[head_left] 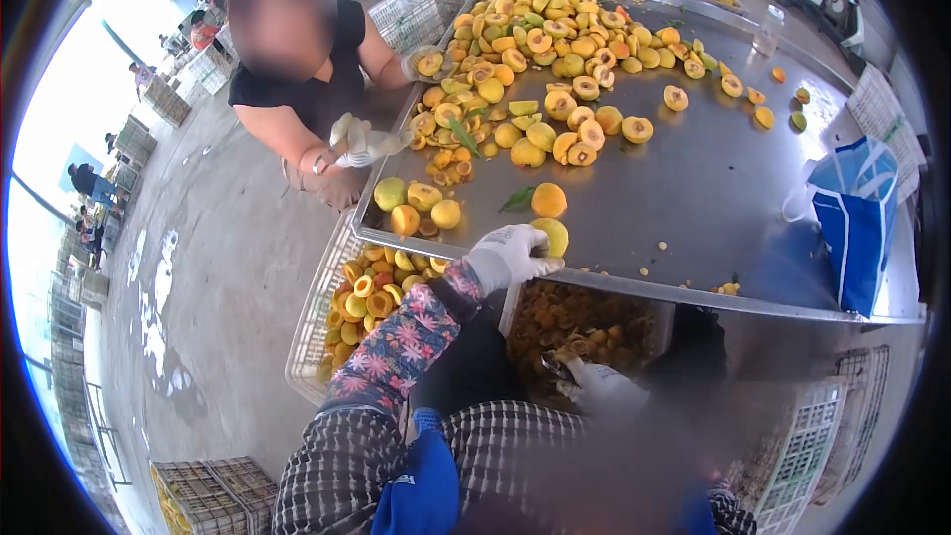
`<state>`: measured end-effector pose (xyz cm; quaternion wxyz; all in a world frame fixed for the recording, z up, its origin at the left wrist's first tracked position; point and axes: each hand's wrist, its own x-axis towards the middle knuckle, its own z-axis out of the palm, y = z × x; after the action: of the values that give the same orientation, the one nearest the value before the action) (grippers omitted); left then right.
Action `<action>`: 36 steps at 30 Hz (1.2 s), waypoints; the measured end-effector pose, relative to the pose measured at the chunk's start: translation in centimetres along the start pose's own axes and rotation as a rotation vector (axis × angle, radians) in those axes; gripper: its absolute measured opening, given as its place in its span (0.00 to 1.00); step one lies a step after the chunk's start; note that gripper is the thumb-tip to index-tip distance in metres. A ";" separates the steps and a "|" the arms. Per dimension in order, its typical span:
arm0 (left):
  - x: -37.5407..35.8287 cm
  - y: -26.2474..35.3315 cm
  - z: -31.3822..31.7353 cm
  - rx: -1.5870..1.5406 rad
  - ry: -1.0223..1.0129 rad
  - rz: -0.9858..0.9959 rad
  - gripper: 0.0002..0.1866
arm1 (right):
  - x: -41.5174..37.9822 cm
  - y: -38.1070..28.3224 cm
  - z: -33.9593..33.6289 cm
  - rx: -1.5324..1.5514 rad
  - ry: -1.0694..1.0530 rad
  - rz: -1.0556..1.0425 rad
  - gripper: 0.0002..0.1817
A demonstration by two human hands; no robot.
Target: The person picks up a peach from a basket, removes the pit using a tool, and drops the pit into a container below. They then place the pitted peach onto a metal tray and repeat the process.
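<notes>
The left hand (510,256) pinches a yellow fruit (552,236) at the near edge of the metal table (718,178) — an orange fruit (549,200) sits at its 12 o'clock. The right hand (602,386), at 5 o'clock from the left, grips a small tool (557,367) — over a bin (510,311) of brown bits (570,319).

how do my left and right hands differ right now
The left hand holds a yellow fruit; the right hand holds a small tool. The left hand is at the metal table, by its near edge; the right hand is lower, below that edge. Both are gloved.
</notes>
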<state>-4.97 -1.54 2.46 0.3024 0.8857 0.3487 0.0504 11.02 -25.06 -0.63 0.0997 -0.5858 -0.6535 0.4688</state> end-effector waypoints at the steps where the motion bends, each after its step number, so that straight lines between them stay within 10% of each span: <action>1: -0.1 0.4 0.2 -0.001 0.037 0.046 0.26 | 0.0 0.5 0.3 -0.016 0.018 -0.031 0.26; 8: -1.5 4.7 -1.3 -0.490 -0.093 0.176 0.15 | 0.6 0.9 0.2 -0.015 -0.044 -0.040 0.25; 12: 0.1 3.3 -0.7 -0.101 0.289 0.075 0.16 | 0.7 1.1 0.8 -0.040 -0.031 -0.013 0.26; 20: 2.6 0.6 1.5 0.032 0.226 0.019 0.20 | 0.8 2.8 2.3 -0.211 0.067 -0.102 0.24; 23: 2.5 0.0 1.5 -0.151 0.331 -0.018 0.22 | 0.6 0.9 0.9 -0.110 0.019 0.056 0.22; 27: 0.6 1.7 -0.7 -1.687 0.231 -0.227 0.22 | 0.0 -1.4 -1.1 0.028 0.178 -0.077 0.23; 33: -1.9 1.0 0.2 -1.869 0.047 -0.194 0.30 | 1.6 -4.9 -4.4 0.125 0.650 -0.413 0.25; 36: -2.3 3.3 1.0 -1.911 0.327 -0.295 0.31 | 2.1 -7.9 -6.1 0.111 0.732 -0.288 0.22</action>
<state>-4.47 -5.40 3.83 0.8434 0.1974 0.3058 0.3953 9.25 -19.27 7.54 0.4225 -0.6103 -0.6237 0.2449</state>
